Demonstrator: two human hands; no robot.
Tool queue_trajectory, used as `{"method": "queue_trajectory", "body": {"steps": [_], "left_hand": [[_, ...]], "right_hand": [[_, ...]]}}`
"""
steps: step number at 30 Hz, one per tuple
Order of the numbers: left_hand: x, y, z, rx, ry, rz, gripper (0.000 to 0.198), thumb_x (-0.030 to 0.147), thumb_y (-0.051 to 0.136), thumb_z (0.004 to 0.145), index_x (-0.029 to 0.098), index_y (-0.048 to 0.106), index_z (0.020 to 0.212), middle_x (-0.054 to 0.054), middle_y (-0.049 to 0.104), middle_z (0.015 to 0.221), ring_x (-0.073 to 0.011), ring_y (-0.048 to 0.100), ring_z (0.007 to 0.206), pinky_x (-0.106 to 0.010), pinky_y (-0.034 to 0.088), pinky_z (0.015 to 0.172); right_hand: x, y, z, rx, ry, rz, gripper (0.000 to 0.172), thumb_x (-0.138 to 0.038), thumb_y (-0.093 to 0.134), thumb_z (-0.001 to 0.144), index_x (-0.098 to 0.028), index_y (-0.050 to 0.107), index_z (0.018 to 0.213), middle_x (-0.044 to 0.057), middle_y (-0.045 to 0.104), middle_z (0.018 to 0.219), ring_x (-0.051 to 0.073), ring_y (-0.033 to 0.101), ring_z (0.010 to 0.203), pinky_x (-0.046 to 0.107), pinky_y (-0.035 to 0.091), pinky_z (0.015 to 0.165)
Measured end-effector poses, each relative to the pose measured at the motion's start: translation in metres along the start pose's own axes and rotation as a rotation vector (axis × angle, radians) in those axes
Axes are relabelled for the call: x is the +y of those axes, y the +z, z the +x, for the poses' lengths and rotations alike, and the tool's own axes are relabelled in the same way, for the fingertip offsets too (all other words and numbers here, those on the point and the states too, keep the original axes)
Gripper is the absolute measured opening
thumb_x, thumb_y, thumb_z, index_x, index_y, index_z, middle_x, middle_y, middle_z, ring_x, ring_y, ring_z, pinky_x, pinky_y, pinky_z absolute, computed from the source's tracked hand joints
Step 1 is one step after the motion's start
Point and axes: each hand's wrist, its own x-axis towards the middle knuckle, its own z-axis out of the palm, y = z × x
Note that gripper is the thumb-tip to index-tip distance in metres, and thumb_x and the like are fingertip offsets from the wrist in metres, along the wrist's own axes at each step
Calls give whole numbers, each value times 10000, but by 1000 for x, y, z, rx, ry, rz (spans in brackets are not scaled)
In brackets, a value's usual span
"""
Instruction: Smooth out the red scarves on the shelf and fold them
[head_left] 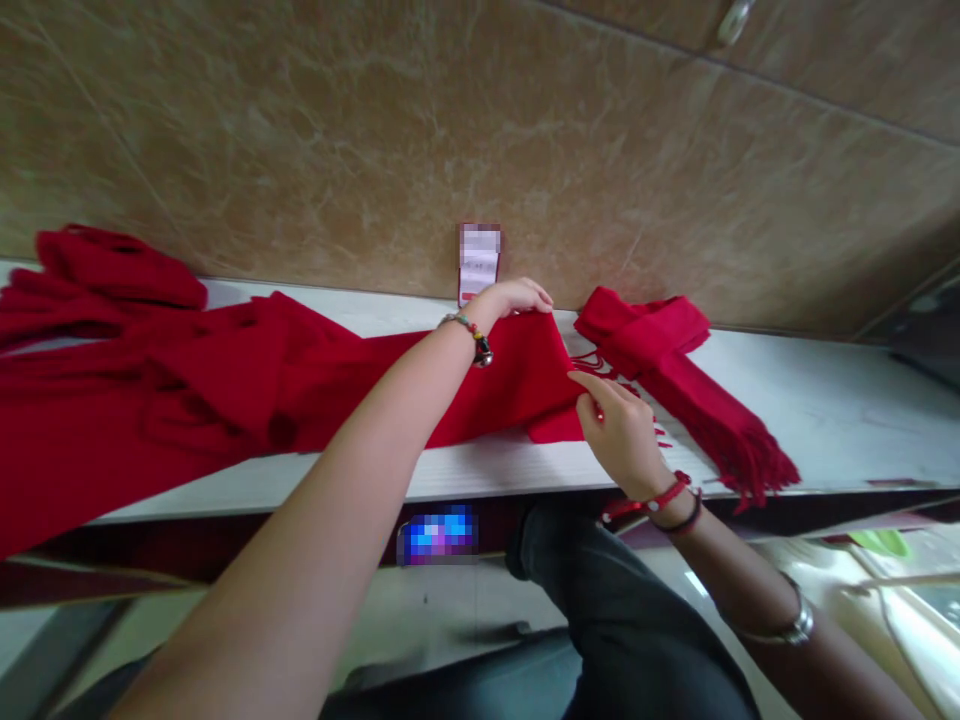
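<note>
A long red scarf lies along a narrow white ledge, its right end folded over, with fringe showing from under the fold. At the far corner of that fold my left hand grips the cloth, fingers curled over the edge and partly hidden. My right hand pinches the fold's right edge between thumb and index finger. To the right of it rests a second red scarf, folded and crossed over itself, its fringed end pointing toward me.
More red cloth is heaped on the ledge at the left, hanging over the front edge. A phone leans against the brown marbled wall. Another lit screen lies below the ledge. My legs are beneath.
</note>
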Motion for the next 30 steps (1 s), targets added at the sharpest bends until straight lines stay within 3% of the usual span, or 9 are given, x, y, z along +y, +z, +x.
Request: {"method": "queue_trajectory", "body": {"steps": [4,8,17,21,24,26,30], "left_hand": [[-6,41,16,-28,3,161,190,83,621,647,123,709,810,-28,678,705,-149,590,686,-241,459,621],[-21,71,19,-34,20,216,179,59,592,635,98,713,760,-30,672,651,-159,598,635,-252,471,619],[-31,88,15,85,95,412,314,120,497,771,129,644,1049,-116,634,1093,-215,580,997,-303,423,873],[-28,91,-13,160,152,620,378,246,446,855,188,520,1221,-130,470,1313,-264,437,1206,-427,323,996],[-29,93,-45,32,117,703,537,446,389,885,189,366,1357,-163,222,1475,-342,188,1349,-547,189,1043],[-31,93,-69,-62,67,680,643,547,334,876,210,245,1416,-146,75,1515,-351,46,1375,-579,124,1050],[-40,87,-119,-153,118,695,794,639,378,812,227,136,1445,-125,19,1520,-345,-36,1375,-561,95,1066]], "right_hand": [[35,3,-20,-73,91,-105,356,-125,387,826,-151,633,1082,87,693,922,185,628,753,276,472,654],[54,13,-38,-200,101,-252,376,-111,398,820,-157,615,1124,77,688,865,181,617,714,266,447,608],[56,14,-39,-308,24,-361,400,-101,413,823,-181,596,1168,60,623,774,168,566,695,251,384,571],[53,7,-31,-359,-18,-382,342,-108,448,820,-183,643,1091,78,610,799,175,554,711,260,405,597],[59,6,-27,-336,-143,-354,287,-107,476,818,-170,673,1016,119,622,974,207,564,859,305,450,723],[65,8,-25,-318,-238,-307,299,-93,480,820,-160,660,1049,134,603,1118,226,548,990,343,458,807],[76,12,-25,-346,-413,-208,336,-81,454,844,-132,610,1137,135,590,1208,223,514,1134,378,447,910]]}}
